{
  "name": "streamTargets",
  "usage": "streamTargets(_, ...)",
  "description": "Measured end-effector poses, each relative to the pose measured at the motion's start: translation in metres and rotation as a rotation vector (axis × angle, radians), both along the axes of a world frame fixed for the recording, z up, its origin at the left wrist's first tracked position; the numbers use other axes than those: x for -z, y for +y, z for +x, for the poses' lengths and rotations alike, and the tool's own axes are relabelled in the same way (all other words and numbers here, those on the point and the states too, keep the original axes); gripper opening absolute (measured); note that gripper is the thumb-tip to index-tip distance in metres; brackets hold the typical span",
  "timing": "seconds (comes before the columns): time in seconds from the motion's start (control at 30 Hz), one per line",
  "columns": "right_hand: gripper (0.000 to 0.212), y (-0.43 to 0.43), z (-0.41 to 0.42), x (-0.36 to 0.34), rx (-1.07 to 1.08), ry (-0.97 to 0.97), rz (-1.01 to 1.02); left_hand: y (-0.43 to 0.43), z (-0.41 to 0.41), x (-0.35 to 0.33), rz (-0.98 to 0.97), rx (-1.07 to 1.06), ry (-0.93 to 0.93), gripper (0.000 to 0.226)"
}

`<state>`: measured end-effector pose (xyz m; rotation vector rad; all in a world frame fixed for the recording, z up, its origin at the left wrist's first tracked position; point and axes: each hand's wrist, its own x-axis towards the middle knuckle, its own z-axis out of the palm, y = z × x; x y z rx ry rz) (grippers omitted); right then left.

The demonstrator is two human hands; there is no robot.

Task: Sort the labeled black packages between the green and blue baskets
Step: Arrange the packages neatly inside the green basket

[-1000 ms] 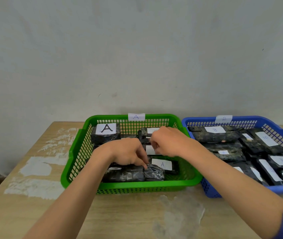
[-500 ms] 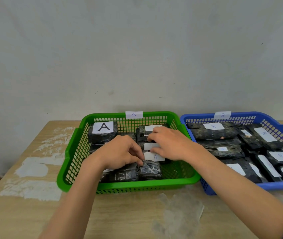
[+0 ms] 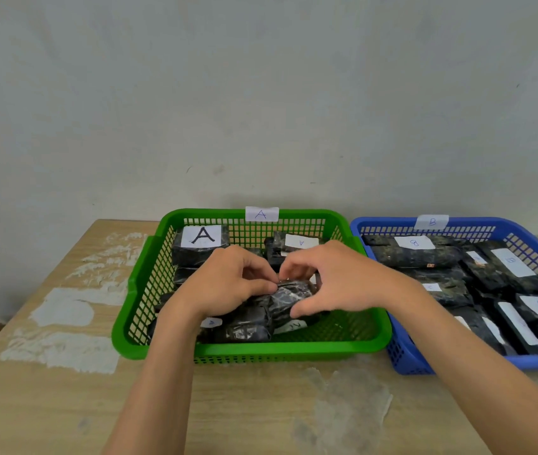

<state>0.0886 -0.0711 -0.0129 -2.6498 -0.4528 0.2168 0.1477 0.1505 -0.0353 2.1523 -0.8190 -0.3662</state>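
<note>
Left hand (image 3: pixel 228 284): grip narrow, thumb and fingertips pinching the top of the crumpled black package (image 3: pixel 282 302).
Right hand (image 3: pixel 336 284): grip curled round the same package's right end.
Black package: middle of the green basket (image 3: pixel 261 350), lying on other packages.
Green basket: left on the bench (image 3: pixel 47 405), tagged A on its far rim.
Blue basket (image 3: pixel 392 221): just beside it on the right, tagged B, filled with labeled packages.

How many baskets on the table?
2: green basket at centre; blue basket directly to its right, cut off by the frame edge. None seem hidden.
</note>
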Motion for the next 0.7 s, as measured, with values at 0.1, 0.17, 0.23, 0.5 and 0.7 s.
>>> streamTargets(0.1, 0.041, -0.01, -0.01, 0.002, 0.029, -0.079, 0.045, 0.009, -0.001, -0.007, 0.063, 0.012, 0.1, 0.033)
streamTargets(0.17, 0.039, -0.023, -0.016, -0.002, 0.086, -0.039, 0.063, 0.023, 0.0, -0.013, 0.185, 0.088, 0.235, 0.067)
streamTargets(0.23, 0.04, -0.032, -0.021, -0.007, 0.13, 0.007, 0.05, 0.035, -0.001, -0.017, 0.278, 0.176, 0.309, 0.081)
streamTargets(0.5, 0.037, -0.028, -0.021, -0.016, 0.08, 0.11, -0.065, 0.037, -0.005, -0.025, 0.254, 0.201, 0.265, 0.039)
streamTargets(0.7, 0.03, -0.016, -0.03, 0.0, -0.064, 0.048, -0.076, 0.044, -0.002, -0.026, 0.112, 0.179, 0.245, 0.023)
